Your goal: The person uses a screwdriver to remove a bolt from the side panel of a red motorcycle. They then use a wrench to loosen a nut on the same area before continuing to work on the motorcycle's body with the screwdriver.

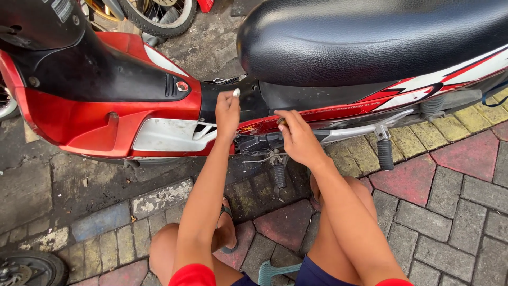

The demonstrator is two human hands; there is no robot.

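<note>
Two hands work below one motorcycle seat [370, 37]: left hand [227, 112] pinches a small pale piece [236, 92], right hand [299, 139] grips a small metal part [281, 122] (two footpegs hang lower).

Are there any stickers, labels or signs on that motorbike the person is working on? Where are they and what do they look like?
Decal strip: along the red side panel under the black seat, small pale lettering.
Graphic sticker: rear side panel, white with red and black angular stripes.
Label: top left on the black front cover, small grey rectangle, partly cut off.
Round badge: by the left hand, small and reddish.
No packages or screens.
</note>
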